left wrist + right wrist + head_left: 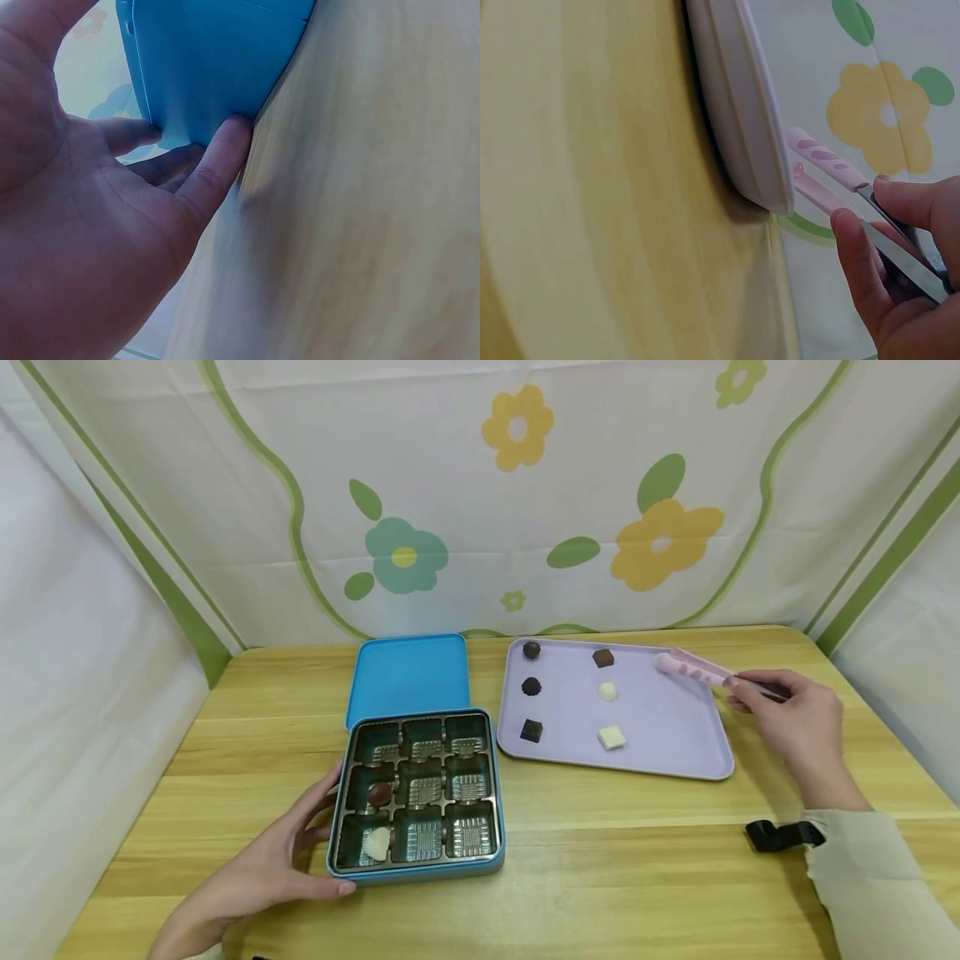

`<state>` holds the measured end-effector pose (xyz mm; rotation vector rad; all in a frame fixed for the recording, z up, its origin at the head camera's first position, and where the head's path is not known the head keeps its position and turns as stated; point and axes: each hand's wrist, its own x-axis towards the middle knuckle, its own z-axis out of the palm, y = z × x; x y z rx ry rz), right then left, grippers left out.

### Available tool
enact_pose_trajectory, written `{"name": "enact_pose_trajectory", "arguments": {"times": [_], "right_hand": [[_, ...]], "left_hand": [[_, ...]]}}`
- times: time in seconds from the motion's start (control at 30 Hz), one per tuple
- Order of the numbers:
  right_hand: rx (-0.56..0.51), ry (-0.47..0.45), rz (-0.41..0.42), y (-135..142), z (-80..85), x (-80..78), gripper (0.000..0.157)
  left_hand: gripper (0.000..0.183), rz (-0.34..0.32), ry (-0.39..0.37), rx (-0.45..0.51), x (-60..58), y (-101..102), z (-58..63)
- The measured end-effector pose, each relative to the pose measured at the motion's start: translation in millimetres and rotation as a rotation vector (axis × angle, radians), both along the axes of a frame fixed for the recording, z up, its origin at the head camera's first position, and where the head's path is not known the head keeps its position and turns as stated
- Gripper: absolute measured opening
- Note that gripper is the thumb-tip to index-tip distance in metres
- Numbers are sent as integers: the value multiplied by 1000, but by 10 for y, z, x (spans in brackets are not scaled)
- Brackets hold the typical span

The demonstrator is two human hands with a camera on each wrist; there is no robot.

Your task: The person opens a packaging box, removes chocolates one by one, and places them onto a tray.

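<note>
My left hand [281, 852] lies at the left side of a blue tin [420, 875], thumb at its front corner. In the left wrist view, extended fingers [217, 165] touch the tin's wall. The tin's divided insert holds a brown chocolate [379, 793] in the middle-left compartment and a white chocolate [377, 843] in the front-left one. My right hand [806, 727] holds metal-handled tongs [697, 670] with pink tips over the right back part of a lilac tray [675, 735]. The right wrist view shows the tong arms apart, their ends partly hidden by the tray rim.
Dark chocolates [531, 687] stand in a column on the tray's left. Beside them are a brown square chocolate [603, 657], a white round one [607, 692] and a white square one [612, 737]. A blue lid [412, 672] lies behind the tin. A flowered cloth [480, 510] hangs behind the table.
</note>
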<state>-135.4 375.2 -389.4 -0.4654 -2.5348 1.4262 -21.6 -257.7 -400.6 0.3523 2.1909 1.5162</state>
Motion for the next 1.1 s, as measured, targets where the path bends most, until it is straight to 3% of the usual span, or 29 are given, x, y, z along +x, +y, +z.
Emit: {"name": "enact_pose_trajectory", "arguments": {"times": [0.27,0.5,0.8,1.1], "right_hand": [[5,-21,-21,-25,63,4,48],[-70,29,-20,-111,166,50,36],[-108,106,111,-541,219,116,42],[-167,202,382,-1210,275,209,31]], "left_hand": [[128,4,7,6,8,4,-11],[128,5,0,6,7,8,-7],[128,-6,33,11,-8,4,-8],[128,-5,9,41,-7,4,-11]]}}
